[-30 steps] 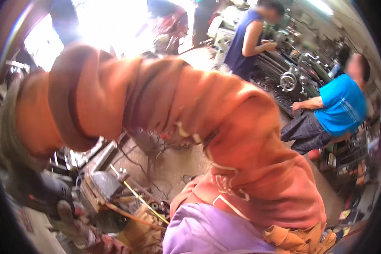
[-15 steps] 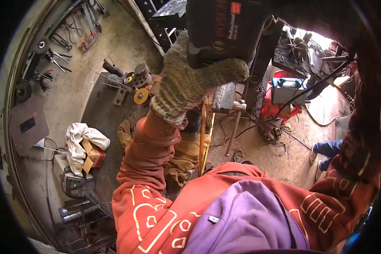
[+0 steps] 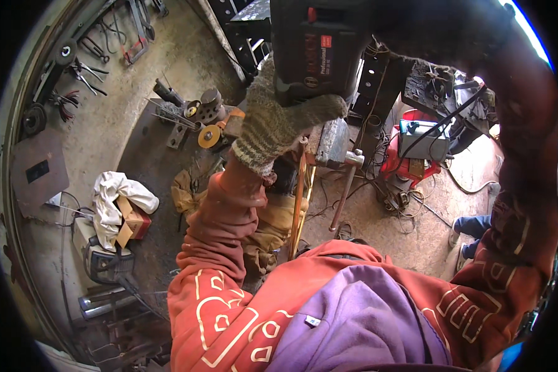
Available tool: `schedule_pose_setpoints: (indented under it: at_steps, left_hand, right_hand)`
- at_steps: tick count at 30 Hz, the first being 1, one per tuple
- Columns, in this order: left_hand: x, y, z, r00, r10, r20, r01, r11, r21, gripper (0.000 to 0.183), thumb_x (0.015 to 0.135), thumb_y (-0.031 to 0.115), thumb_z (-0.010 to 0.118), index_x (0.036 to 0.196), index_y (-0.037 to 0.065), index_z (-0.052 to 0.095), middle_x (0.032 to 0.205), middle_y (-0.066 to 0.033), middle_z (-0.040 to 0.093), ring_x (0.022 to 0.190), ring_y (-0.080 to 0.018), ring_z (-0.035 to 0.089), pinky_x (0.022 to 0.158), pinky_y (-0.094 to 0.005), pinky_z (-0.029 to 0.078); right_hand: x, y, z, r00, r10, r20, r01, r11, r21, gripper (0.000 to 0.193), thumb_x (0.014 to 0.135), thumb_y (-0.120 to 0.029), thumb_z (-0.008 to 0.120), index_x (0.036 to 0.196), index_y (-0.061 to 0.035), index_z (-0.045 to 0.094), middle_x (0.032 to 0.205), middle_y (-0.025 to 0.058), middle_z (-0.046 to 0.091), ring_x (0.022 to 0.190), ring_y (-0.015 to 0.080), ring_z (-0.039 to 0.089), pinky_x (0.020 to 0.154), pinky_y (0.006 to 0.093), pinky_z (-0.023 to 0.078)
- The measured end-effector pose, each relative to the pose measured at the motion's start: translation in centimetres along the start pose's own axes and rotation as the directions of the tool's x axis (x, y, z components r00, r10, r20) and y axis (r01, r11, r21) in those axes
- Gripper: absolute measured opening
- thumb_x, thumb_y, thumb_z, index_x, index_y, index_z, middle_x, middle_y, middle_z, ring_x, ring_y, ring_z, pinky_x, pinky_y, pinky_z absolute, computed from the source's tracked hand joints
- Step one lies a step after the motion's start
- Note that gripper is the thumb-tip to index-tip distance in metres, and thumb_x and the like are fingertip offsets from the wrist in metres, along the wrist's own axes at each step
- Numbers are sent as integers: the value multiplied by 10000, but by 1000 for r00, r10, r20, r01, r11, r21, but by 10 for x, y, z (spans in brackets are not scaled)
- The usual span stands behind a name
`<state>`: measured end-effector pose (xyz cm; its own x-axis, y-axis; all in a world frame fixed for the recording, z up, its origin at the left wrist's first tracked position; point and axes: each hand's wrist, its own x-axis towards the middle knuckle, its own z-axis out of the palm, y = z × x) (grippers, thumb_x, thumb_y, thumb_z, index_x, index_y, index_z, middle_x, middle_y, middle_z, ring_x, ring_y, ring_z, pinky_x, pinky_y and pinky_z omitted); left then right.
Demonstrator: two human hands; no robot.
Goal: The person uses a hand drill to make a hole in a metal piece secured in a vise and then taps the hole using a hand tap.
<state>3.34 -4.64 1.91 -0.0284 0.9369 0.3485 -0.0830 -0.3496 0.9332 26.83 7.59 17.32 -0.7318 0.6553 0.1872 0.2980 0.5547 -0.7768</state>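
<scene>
A dark power drill [image 3: 319, 56] fills the top centre, held up in front of me. My left hand [image 3: 268, 121], in a striped knit work glove, grips its body from the left and below, thumb stretched along the lower edge. My right arm is raised at the far right, and my right hand [image 3: 437, 28] is wrapped at the drill's right end, its fingers mostly lost in shadow. The drill's front end is out of view. Below it stands a metal bench vise [image 3: 330, 146] with a bar handle [image 3: 346, 195] hanging down.
A steel bench [image 3: 144, 139] on the left carries a yellow-edged disc [image 3: 209, 136] and metal parts. Pliers [image 3: 84, 77] hang on the left wall. To the right are a grey-and-red machine [image 3: 423, 139], cables [image 3: 409, 201] on the floor, and another person's legs [image 3: 471, 229].
The drill and both hands have shifted slightly in view. My grip on the drill looks the same. The other person's legs show a little differently at the right.
</scene>
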Motion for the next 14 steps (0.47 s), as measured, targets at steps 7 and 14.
schedule_pose_setpoints:
  at_steps: [7,14]
  left_hand:
    - [-1,-18,-5,999,-24,23,26,998,-55,588,767,88,991,1275,47,699,1125,-87,796,995,-158,769,872,-318,644]
    - [-7,-44,-18,992,111,-57,-108,993,43,691,795,196,986,1377,72,636,1067,-75,766,836,-142,720,754,-299,623]
  right_hand:
    - [3,2,18,1000,0,-6,0,1000,14,444,964,-277,761,1275,21,653,1013,141,744,742,210,731,651,312,603]
    - [4,36,63,999,-32,8,31,995,92,468,968,-246,740,1308,51,615,1055,173,735,715,206,717,601,293,581]
